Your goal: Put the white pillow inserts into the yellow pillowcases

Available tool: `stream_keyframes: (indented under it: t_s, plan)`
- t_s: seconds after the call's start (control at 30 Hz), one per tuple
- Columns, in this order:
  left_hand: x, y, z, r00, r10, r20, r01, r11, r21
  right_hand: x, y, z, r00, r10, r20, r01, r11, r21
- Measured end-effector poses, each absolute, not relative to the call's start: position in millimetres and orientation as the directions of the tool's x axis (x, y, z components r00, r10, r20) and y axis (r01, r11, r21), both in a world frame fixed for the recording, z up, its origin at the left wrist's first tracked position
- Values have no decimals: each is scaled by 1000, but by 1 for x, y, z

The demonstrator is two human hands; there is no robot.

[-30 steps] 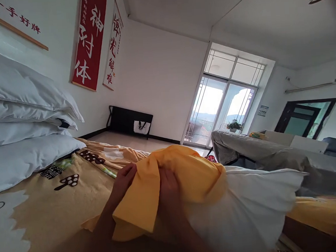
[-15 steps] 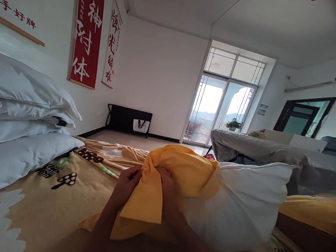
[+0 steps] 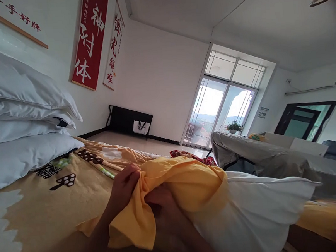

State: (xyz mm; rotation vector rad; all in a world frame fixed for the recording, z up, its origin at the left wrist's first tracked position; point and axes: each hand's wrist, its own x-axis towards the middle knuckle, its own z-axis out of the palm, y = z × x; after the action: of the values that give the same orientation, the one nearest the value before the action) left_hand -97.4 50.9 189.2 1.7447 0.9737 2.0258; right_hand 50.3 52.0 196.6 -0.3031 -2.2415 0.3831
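Observation:
A yellow pillowcase (image 3: 195, 182) covers the near end of a white pillow (image 3: 258, 208), whose other end sticks out bare to the right. My left hand (image 3: 127, 185) pinches the gathered cloth of the case at its left end. Beside it, my right hand (image 3: 162, 206) is closed with curled fingers on the same case; part of the fingers is hidden by the fabric. A loose flap of the case hangs down between my forearms. Below lies a tan blanket (image 3: 83, 198) with a mushroom pattern.
White pillows (image 3: 24, 110) are stacked at the left. Another yellow cloth item (image 3: 329, 218) lies at the lower right. Behind stand a plastic-covered piece of furniture (image 3: 233, 142) and a potted plant (image 3: 233, 127). A black folded frame (image 3: 126, 119) leans by the far wall.
My hands have drawn slightly apart, the right one moving lower. The pillow has shifted down and right, and the hanging flap has swung lower. More red plaid cloth shows behind.

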Motion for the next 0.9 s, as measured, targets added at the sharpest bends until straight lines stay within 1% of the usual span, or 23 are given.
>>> stream_keyframes:
  t_s: [0.03, 0.07, 0.13, 0.17, 0.2, 0.23, 0.27, 0.33, 0.37, 0.43, 0.5, 0.57, 0.67, 0.73, 0.77, 0.83, 0.9]
  plan:
    - [-95, 54, 188, -248, 591, 768, 274, -717, 640, 52, 52, 198, -627, 344, 699, 97, 925, -368]
    - [-93, 56, 186, -298, 534, 791, 382, -693, 611, 53, 53, 199, -606, 351, 714, 112, 926, -360]
    - [-91, 57, 184, -402, 354, 844, 609, -585, 535, 54, 53, 201, -533, 368, 762, 149, 927, -344]
    - [-90, 55, 184, -418, 287, 862, 681, -530, 506, 55, 53, 202, -498, 374, 782, 161, 926, -341]
    - [-90, 52, 184, -398, 276, 875, 710, -512, 484, 55, 52, 204, -466, 376, 801, 169, 926, -336]
    - [-91, 48, 186, -339, 337, 879, 700, -534, 474, 55, 51, 205, -435, 372, 820, 177, 928, -327]
    - [-92, 43, 188, -252, 438, 863, 653, -580, 486, 55, 50, 208, -404, 363, 840, 189, 931, -311]
    - [-99, 33, 194, -45, 635, 771, 497, -655, 569, 56, 48, 212, -356, 332, 874, 223, 938, -265]
    - [-103, 30, 197, 39, 693, 720, 414, -667, 619, 56, 48, 215, -336, 318, 887, 245, 938, -244]
    - [-112, 27, 200, 131, 733, 668, 278, -674, 685, 56, 49, 219, -321, 302, 898, 280, 936, -215]
    - [-117, 31, 198, 144, 722, 677, 186, -692, 698, 55, 53, 221, -329, 284, 901, 292, 938, -189]
    - [-117, 38, 194, 102, 729, 676, 148, -684, 715, 54, 57, 221, -363, 265, 893, 273, 947, -170]
    - [-111, 48, 187, 2, 793, 609, 115, -605, 788, 56, 59, 220, -412, 261, 873, 216, 959, -185]
    - [-107, 51, 186, -34, 823, 567, 86, -563, 822, 58, 56, 223, -399, 257, 880, 214, 960, -183]
    - [-106, 51, 186, -46, 825, 563, 78, -559, 825, 59, 55, 226, -367, 239, 899, 248, 957, -153]
    - [-106, 46, 189, -67, 812, 580, 92, -574, 814, 62, 54, 235, -277, 194, 941, 399, 914, -71]
    - [-108, 40, 192, -65, 798, 599, 117, -590, 799, 63, 57, 249, -285, 171, 943, 544, 839, 12]
